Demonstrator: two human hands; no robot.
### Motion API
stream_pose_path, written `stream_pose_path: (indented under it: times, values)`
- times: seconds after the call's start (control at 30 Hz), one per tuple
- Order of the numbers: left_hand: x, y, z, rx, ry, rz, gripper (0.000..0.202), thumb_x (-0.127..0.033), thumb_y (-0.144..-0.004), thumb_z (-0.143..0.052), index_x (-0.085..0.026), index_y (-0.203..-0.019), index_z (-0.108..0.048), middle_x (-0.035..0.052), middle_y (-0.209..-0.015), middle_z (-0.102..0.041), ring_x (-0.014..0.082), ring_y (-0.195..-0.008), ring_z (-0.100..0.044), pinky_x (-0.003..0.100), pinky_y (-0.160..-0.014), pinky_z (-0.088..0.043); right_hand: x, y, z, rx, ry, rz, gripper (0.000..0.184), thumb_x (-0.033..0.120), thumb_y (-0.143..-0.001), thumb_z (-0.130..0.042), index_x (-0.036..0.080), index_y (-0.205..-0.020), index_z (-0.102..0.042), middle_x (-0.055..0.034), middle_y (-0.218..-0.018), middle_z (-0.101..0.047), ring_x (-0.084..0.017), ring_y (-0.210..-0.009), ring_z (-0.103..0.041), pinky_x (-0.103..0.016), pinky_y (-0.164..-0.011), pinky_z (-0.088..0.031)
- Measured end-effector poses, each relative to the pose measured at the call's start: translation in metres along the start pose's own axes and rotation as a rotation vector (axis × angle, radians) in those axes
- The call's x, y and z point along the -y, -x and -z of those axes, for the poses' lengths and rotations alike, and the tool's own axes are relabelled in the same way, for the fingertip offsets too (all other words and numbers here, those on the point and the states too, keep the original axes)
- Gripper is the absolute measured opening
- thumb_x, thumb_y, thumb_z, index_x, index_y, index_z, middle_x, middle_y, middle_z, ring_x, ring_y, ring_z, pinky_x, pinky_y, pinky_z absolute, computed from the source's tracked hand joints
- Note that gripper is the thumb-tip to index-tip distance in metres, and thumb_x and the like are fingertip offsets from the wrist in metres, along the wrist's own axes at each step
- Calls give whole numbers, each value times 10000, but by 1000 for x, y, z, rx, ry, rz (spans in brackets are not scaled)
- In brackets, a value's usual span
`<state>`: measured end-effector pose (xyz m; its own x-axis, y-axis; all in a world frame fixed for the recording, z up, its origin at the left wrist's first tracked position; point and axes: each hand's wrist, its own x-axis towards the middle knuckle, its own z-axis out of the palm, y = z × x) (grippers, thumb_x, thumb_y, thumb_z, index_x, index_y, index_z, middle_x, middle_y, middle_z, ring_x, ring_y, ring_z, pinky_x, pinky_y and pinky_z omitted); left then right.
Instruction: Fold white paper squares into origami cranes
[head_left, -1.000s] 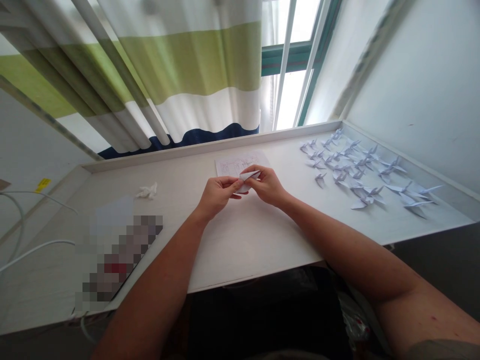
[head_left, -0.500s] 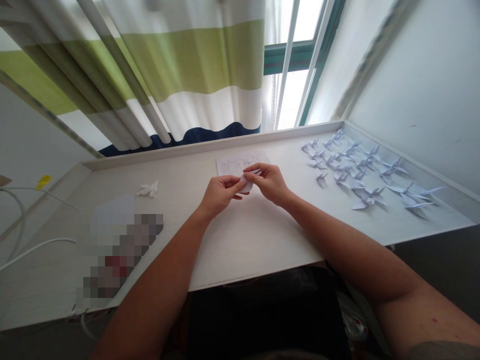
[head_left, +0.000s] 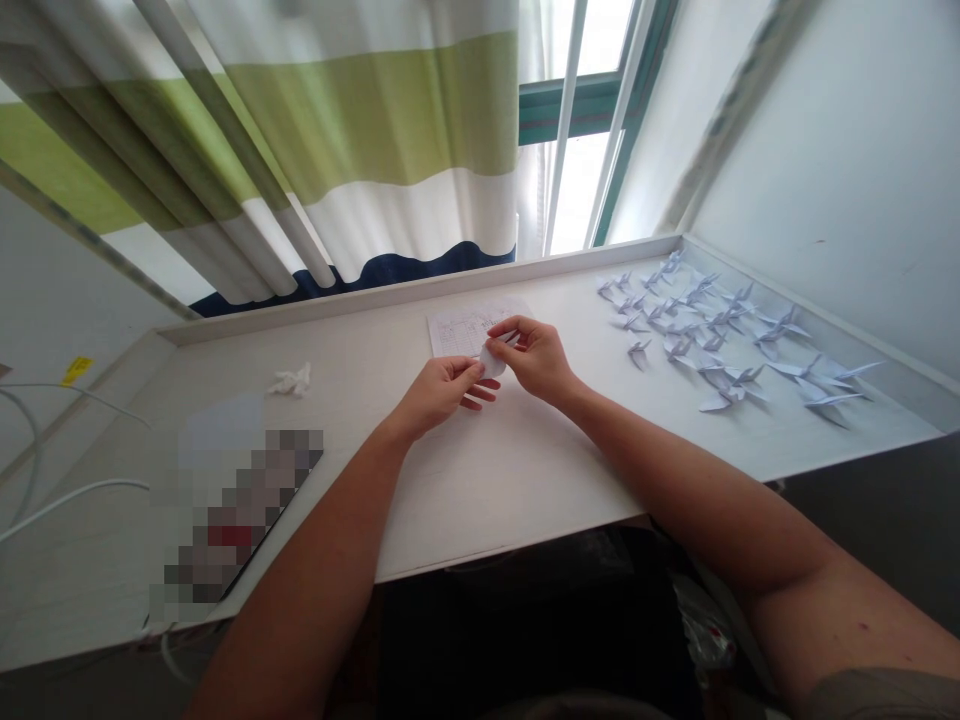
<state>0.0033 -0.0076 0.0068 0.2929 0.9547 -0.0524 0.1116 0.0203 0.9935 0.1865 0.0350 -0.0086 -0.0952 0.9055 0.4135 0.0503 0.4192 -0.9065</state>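
Left hand [head_left: 442,392], right hand [head_left: 538,358]: paper [head_left: 492,363] now folded smaller.

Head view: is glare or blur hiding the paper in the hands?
In the head view the window is blown out white, but the folded paper between left hand and right hand is readable though small; wide-angle distortion stretches the frame edges; a pixelated patch masks part of the table.

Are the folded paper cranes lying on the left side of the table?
No, the paper cranes lie on the table to the right of the right hand, which holds a small folded paper with the left hand.
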Motion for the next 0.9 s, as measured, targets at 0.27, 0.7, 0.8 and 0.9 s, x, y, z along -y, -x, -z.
stream_pose_path:
  times: [0.27,0.7,0.8,0.9]
  values:
    - [0,-1,1,14,26,-22,513,-613,-808,-870,-141,-999,-815,152,-933,-829,282,-841,-816,393,-770,-640,0,2,-2,71,-38,-17,184,311,-796,-749,207,-945,-725,-9,-798,-736,-161,-660,-651,-300,-582,-525]
    - [5,-4,-3,-168,-33,-89,428,-609,-769,-876,-192,-853,-833,70,-844,-794,207,-791,-709,295,-638,-533,-1,1,-2,180,-79,-7,289,357,-832,-784,208,-1065,-701,-9,-818,-742,-195,-764,-716,-331,-686,-582]
    - [10,-11,-4,-371,13,-173,376,-569,-773,-864,-200,-764,-795,17,-708,-716,152,-677,-601,284,-620,-460,-3,3,-4,103,-42,-34,457,409,-776,-879,213,-1136,-677,-24,-921,-752,-195,-838,-722,-346,-769,-603]
    - [12,-15,-6,-476,169,-179,335,-492,-731,-883,-210,-825,-729,7,-789,-731,153,-726,-636,284,-674,-467,-2,6,-8,157,-54,-194,457,457,-802,-873,199,-1121,-672,-41,-906,-756,-196,-821,-725,-323,-696,-604]
